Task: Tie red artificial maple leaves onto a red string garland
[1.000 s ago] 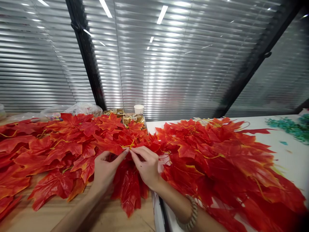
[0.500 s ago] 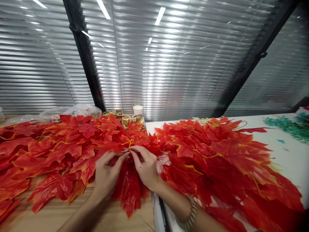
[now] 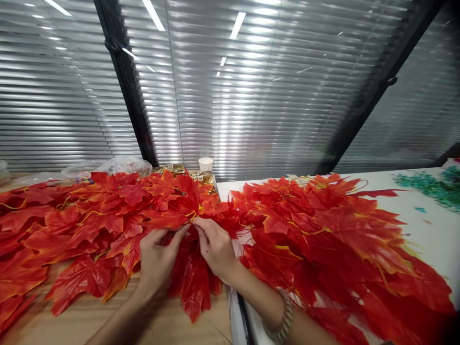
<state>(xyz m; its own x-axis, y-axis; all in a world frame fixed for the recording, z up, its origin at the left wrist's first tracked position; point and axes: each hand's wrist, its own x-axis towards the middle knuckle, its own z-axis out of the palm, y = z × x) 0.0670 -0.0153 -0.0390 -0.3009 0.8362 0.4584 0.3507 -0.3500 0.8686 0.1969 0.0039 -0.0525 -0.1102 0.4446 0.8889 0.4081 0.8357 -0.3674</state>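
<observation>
My left hand (image 3: 158,256) and my right hand (image 3: 216,248) meet over red artificial maple leaves, fingertips close together. Both are closed in a pinch at a thin yellow stem (image 3: 191,215) of the maple leaf garland; the exact grip points are partly covered by the fingers. Below the fingers hangs a dark red leaf (image 3: 195,285). The red-orange leaf pile (image 3: 97,225) spreads to the left of my hands, and another large leaf pile (image 3: 323,239) lies to the right.
A paper cup (image 3: 206,164) and gold packets (image 3: 203,178) stand behind the leaves, by clear plastic bags (image 3: 125,165). Teal foliage (image 3: 431,189) lies on the white table (image 3: 427,235) at right. The wooden tabletop (image 3: 187,330) is nearest me. Blinds (image 3: 244,96) rise behind.
A red leaf near the fingers now stands up in front of the gold packets, covering part of them. The yellow stem sits lower. Both hands have shifted only slightly.
</observation>
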